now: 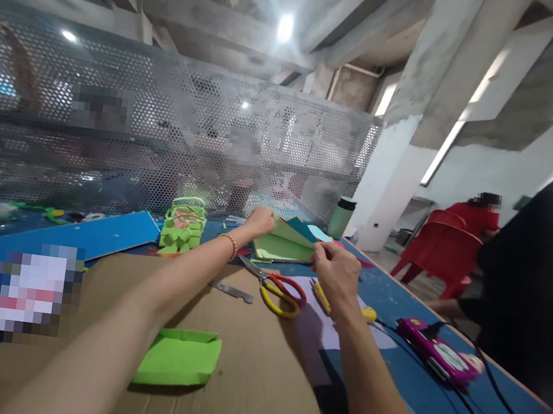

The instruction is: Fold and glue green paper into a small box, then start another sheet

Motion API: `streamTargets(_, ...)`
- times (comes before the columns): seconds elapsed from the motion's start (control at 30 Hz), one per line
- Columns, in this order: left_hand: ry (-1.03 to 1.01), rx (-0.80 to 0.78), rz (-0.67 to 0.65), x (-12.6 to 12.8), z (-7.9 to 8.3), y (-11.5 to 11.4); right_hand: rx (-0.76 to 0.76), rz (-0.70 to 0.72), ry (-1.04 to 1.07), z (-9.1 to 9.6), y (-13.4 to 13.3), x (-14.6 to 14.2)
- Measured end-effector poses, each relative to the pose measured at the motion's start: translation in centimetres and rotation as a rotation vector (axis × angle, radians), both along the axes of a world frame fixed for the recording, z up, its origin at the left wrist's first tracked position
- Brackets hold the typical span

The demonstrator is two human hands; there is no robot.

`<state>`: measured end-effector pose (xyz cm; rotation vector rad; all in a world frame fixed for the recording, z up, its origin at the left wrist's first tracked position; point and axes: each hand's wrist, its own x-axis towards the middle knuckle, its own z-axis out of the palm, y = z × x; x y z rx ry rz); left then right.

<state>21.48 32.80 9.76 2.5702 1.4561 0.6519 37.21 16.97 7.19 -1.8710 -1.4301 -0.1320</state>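
Both my arms stretch toward the back of the table, where a stack of coloured sheets (265, 255) lies. My left hand (259, 221) is closed at the left corner of a light green sheet (289, 237). The right corner of that sheet is pinched by my right hand (335, 268), and the sheet is tilted up at its edge. Scissors with red and yellow handles (282, 295) lie just in front of the stack, beside a bare metal blade (232, 291). A yellow cutter (320, 298) is partly behind my right hand. Near my left forearm rests a folded bright green piece (180, 358).
Brown cardboard (255, 379) covers the blue table's middle. A green paper basket (183, 226) and a blue board (101, 236) stand left; a green bottle (341, 218) stands back right. A purple corded device (437, 351) lies right. A person in dark clothing (543, 287) is close by.
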Motion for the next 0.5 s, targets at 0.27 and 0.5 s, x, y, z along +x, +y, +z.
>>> streamTargets(0.27,-0.047,0.028,0.01,-0.7,4.6,-0.2,0.002,0.034,0.059,-1.7,1.3,0.2)
streamTargets(0.5,-0.242,0.295,0.065,-3.1,9.6,-2.9,-0.032,0.095,0.063,-2.6,1.6,-0.7)
